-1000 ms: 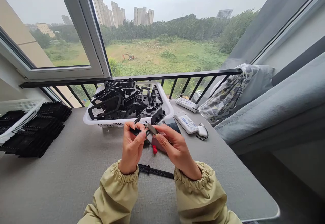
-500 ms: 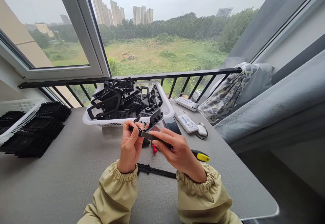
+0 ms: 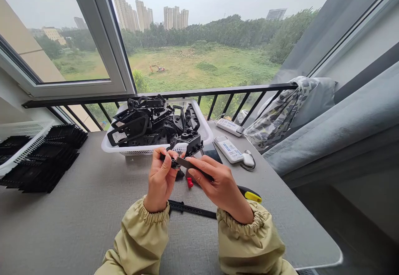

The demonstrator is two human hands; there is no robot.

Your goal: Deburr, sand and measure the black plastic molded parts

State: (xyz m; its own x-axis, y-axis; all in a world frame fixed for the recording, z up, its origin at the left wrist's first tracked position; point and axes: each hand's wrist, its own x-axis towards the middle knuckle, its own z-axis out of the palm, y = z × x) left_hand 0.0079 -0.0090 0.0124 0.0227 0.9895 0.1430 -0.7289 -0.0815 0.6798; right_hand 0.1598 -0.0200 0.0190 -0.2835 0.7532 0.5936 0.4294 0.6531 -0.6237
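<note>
Two bare hands work above the middle of the grey worktop [image 3: 93,225]. The left hand [image 3: 162,179] pinches one black part [image 3: 193,145] between thumb and fingers; this part is held up off the surface, in front of the rear basket. The right hand [image 3: 218,181] grasps one flat dark blade [image 3: 190,165], its tip at the part beside the left fingertips; whether it presses there cannot be told. One black-and-yellow handle [image 3: 253,196] shows past the right wrist, roughly in line with the blade.

Below the hands lie one red piece [image 3: 190,182] and, towards the near edge, one black caliper [image 3: 195,211], partly covered by the right sleeve.

Two white baskets stand on the worktop. The rear basket [image 3: 137,153], at the middle of the rear edge, holds a heap of black parts [image 3: 134,127] too tangled to count. The left basket [image 3: 39,144] is at the left edge, with stacked slotted pieces [image 3: 40,171], also uncountable, beside it. Near the rear right corner are two white labelled devices [image 3: 229,149] and one white plug [image 3: 248,159] with a cable.
</note>
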